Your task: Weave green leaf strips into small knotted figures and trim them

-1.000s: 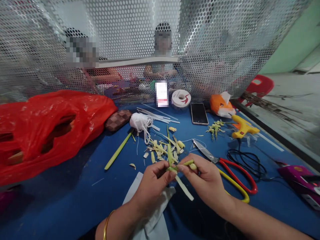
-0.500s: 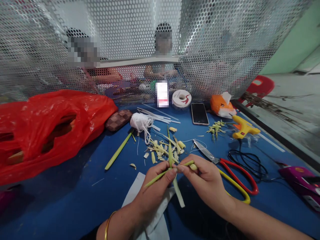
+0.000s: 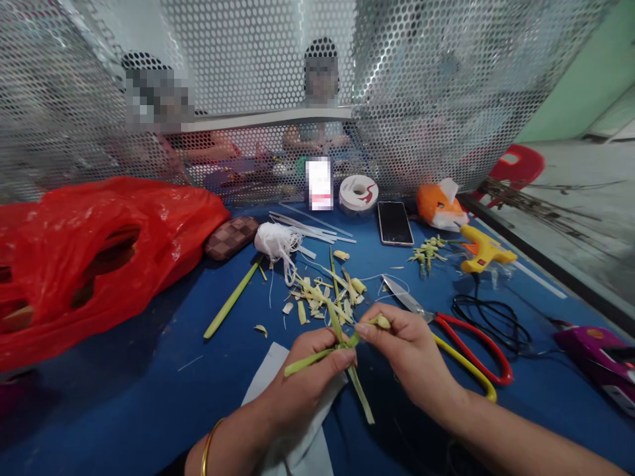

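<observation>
Green leaf strips cross one another between my hands. My left hand, with a gold bangle at the wrist, pinches them at the crossing between thumb and fingers. One strip sticks out to the left, one points away from me, and one hangs down toward me. My right hand is closed on the strip that runs to the right, its pale end showing above the fingers. Pale leaf scraps lie just beyond my hands. Under my left hand is a white cloth or paper.
Scissors with red and yellow handles lie right of my right hand. Around the blue table are a red plastic bag, white string, a ribbon spool, a phone and a yellow glue gun. People sit behind a perforated screen.
My right hand has pulled its strip slightly up and to the right, away from the crossing. The strip pointing away now leans left, and the lower one has swung slightly right.
</observation>
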Action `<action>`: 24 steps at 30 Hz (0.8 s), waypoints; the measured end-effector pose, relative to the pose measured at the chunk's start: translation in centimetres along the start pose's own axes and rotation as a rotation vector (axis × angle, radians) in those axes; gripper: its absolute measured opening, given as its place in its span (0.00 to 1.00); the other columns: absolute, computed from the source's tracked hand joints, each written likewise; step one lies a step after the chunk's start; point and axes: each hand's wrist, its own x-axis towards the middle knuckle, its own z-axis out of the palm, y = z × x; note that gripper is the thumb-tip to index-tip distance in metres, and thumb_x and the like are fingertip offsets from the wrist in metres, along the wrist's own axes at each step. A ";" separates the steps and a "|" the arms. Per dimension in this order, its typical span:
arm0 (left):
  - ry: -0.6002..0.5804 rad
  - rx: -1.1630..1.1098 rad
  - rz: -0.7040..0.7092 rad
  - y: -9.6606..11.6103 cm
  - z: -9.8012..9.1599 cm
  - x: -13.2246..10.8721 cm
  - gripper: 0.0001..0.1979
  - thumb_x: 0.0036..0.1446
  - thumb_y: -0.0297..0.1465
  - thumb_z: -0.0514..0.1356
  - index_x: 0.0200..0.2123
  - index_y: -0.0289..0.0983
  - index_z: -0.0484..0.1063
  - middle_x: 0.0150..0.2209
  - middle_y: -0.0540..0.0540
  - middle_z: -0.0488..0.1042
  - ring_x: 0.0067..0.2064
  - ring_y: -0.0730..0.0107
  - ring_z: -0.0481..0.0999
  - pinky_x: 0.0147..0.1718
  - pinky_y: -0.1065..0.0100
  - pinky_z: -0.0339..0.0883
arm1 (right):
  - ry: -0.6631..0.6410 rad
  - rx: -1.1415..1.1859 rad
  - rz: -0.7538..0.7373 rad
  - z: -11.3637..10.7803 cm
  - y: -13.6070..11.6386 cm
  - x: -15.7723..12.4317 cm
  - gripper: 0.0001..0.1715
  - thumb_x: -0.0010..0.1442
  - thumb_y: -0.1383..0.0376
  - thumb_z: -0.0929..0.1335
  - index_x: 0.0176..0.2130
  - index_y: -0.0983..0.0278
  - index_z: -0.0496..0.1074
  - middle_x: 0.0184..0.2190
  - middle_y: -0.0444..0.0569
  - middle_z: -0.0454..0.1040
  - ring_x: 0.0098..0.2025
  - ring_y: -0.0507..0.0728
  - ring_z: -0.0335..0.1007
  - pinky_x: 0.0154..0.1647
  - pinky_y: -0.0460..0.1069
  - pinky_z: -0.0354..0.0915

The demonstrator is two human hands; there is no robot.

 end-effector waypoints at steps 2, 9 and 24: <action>-0.015 0.042 0.037 0.0 -0.1 0.0 0.09 0.57 0.33 0.60 0.28 0.35 0.73 0.29 0.49 0.67 0.33 0.69 0.62 0.36 0.67 0.57 | 0.016 -0.003 0.004 0.0 0.1 0.1 0.14 0.50 0.59 0.71 0.21 0.64 0.69 0.17 0.39 0.61 0.22 0.50 0.51 0.24 0.47 0.51; 0.031 0.032 0.066 0.1 0.3 -0.1 0.11 0.59 0.37 0.60 0.28 0.37 0.72 0.27 0.50 0.64 0.31 0.70 0.59 0.34 0.67 0.55 | 0.005 -0.039 -0.057 -0.2 0.0 0.2 0.14 0.52 0.59 0.69 0.21 0.63 0.67 0.17 0.38 0.56 0.21 0.49 0.47 0.22 0.46 0.50; 0.011 -0.017 0.069 0.0 0.2 -0.2 0.14 0.56 0.43 0.62 0.31 0.36 0.74 0.28 0.50 0.66 0.30 0.70 0.60 0.33 0.67 0.56 | 0.007 0.005 -0.031 -0.2 -0.2 0.4 0.16 0.52 0.57 0.71 0.21 0.63 0.69 0.16 0.38 0.59 0.20 0.49 0.48 0.22 0.46 0.51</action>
